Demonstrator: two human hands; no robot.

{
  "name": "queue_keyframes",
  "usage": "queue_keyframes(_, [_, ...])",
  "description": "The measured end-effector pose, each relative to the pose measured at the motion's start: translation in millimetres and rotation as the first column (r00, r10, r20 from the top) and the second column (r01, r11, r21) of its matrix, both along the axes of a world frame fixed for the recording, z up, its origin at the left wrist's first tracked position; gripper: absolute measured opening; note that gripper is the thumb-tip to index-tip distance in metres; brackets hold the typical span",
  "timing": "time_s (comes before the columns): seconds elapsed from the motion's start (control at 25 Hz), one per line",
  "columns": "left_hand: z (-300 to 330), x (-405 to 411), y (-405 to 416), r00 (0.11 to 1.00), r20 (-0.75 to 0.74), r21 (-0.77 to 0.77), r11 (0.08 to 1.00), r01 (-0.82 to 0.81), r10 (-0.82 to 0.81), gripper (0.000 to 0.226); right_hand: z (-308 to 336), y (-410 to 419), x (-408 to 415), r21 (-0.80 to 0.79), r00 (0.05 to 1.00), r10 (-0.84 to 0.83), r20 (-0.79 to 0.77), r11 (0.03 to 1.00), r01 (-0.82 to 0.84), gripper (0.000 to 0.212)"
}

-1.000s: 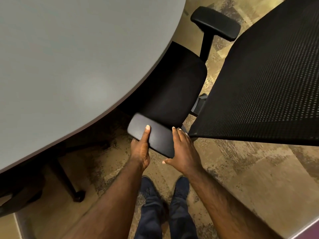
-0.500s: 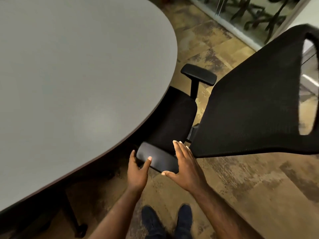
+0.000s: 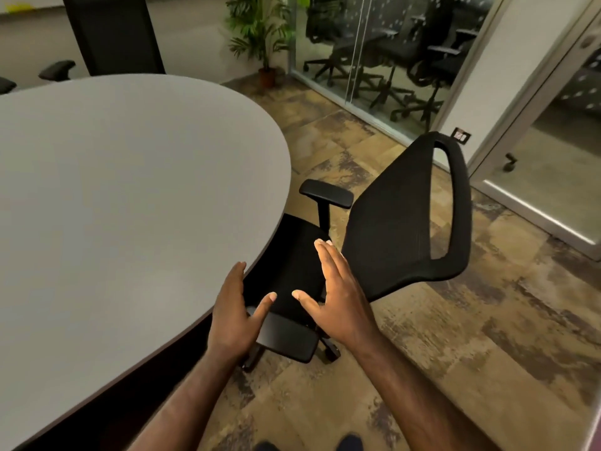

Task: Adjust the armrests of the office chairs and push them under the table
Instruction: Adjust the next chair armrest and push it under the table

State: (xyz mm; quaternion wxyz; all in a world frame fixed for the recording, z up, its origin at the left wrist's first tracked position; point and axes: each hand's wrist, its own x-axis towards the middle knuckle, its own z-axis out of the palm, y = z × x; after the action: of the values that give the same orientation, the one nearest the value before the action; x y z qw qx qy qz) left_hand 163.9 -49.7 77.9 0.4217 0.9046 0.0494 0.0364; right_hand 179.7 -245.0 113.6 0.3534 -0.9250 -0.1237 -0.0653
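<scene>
The mesh-backed office chair is seen with its padded seat partly tucked beneath the smooth grey oval surface; it is judged not fully pushed in. Both the left hand and right hand are held above the near armrest, fingers spread and gripping nothing

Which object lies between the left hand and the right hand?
In the head view, the near armrest of the office chair lies between the left hand and right hand.

Single head-worn view, angled down and forward, close over table edge
</scene>
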Motion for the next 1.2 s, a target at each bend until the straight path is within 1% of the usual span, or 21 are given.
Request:
queue_keyframes(0.12, [26,1,-11,1.0,0.027,0.047,0.999,0.007,-0.008,0.085,30,-9,0,0.039,0.999,-0.017,0.047,0.999,0.015,0.088])
queue_keyframes(0.36, [78,-3,-40,0.989,0.146,0.096,0.995,0.02,-0.034,0.082,74,-46,0,0.034,0.991,-0.028,0.131,0.999,0.024,0.087])
queue_keyframes(0.52, [108,-5,-71,0.976,0.213,0.125,0.992,0.011,-0.037,0.08,98,-84,-1,0.066,0.985,-0.048,0.166,0.997,0.037,0.087])
queue_keyframes(0.72, [133,-2,-118,0.96,0.275,0.177,0.984,0.008,-0.058,0.08,116,-147,0,0.06,0.972,-0.072,0.226,0.996,0.059,0.087])
queue_keyframes(0.88, [143,0,-160,0.955,0.287,0.182,0.983,0.02,-0.072,0.081,121,-203,1,0.037,0.96,-0.092,0.264,0.996,0.085,0.091])
queue_keyframes(1.2, [144,19,-216,0.967,0.233,0.142,0.987,0.069,-0.101,0.082,116,-272,12,0.06,0.968,-0.142,0.207,0.989,0.133,0.092])
